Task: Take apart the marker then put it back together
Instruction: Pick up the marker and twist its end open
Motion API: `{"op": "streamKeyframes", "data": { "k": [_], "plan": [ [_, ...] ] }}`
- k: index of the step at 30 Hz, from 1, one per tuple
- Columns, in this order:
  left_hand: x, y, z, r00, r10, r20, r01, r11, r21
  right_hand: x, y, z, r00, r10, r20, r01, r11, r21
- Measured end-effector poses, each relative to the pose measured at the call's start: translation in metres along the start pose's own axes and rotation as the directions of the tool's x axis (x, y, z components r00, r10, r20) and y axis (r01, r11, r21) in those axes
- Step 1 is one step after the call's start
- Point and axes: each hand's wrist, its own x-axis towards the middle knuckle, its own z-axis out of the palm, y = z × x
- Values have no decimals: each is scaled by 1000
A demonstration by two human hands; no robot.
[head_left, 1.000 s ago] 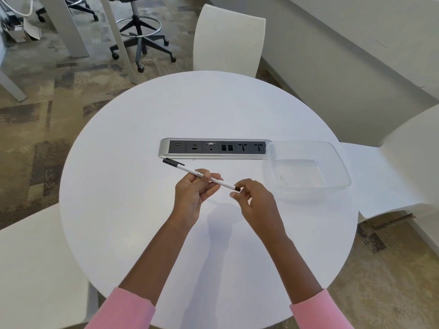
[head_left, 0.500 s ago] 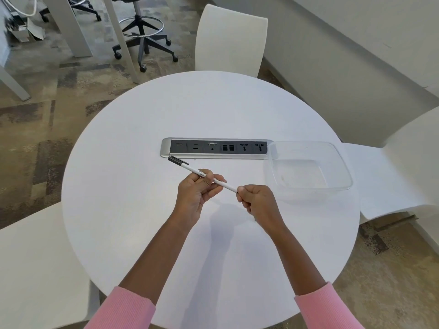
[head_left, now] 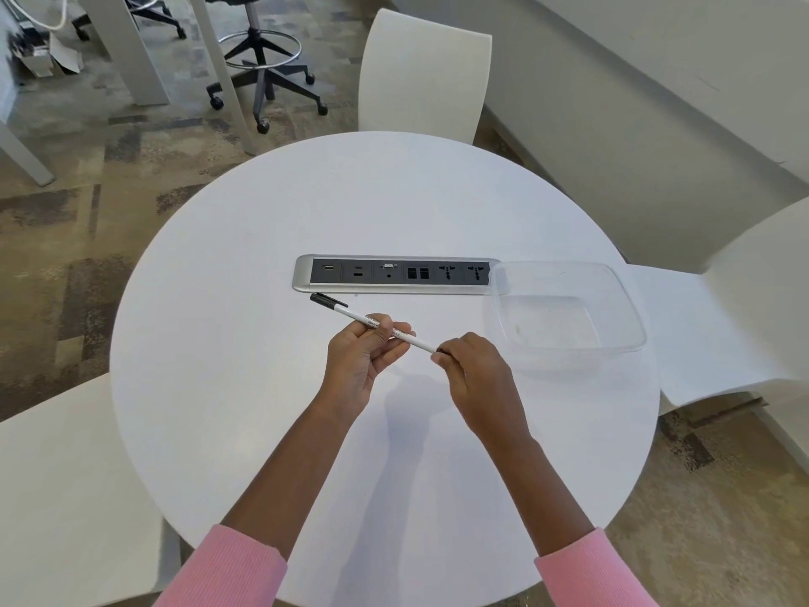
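Both hands hold the marker (head_left: 373,322) in the air just above the round white tabletop (head_left: 245,387), near its middle. The left hand (head_left: 363,357) pinches the white barrel about halfway along, thumb on the near side and fingers wrapped over the top, so it is clamped on the marker. The right hand (head_left: 470,365) is curled into a loose fist around the marker's near-right end, where a bit of black shows at its fingertips; it too is clamped on the marker. The two hands are a short way apart, with a stretch of bare white barrel showing between them.

The marker lies tilted, running from lower right up to the far left, and its black cap with clip (head_left: 326,300) is on the far-left end, pointing towards the left end of the power strip (head_left: 396,273). That grey and silver strip is set into the tabletop beyond the hands, with sockets and ports along it. A clear plastic container (head_left: 564,315) stands to the right of the hands, its far-left corner overlapping the right end of the strip. Pink sleeves (head_left: 227,567) cover both forearms near the bottom edge. White chairs (head_left: 422,76) stand around the tabletop
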Motion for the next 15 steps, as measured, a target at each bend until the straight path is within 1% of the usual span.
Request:
{"op": "streamKeyframes", "data": {
  "k": [2,4,6,8,10,11,13,15],
  "plan": [
    [-1,0,1,1000,-6,10,6,1000,3,0,-1,-1,998,49,27,-51,996,76],
    [0,1,1,1000,-5,18,5,1000,0,2,-1,-2,985,155,73,-168,963,212],
    [0,2,1,1000,4,24,-4,1000,6,5,-3,-3,952,267,150,-304,889,343],
    [0,3,2,1000,12,28,-12,1000,12,8,-3,-4,913,335,234,-407,796,447],
    [1,3,3,1000,13,23,-14,1000,8,11,-3,-5,877,370,306,-478,725,495],
    [1,3,3,1000,14,18,-14,1000,3,11,-3,-6,867,378,324,-496,711,498],
    [2,4,3,1000,14,2,-14,1000,-6,9,-1,-6,875,383,295,-482,747,458],
    [2,4,2,1000,13,-11,-13,1000,-9,6,0,-6,919,334,208,-392,826,406]
  ]
}}
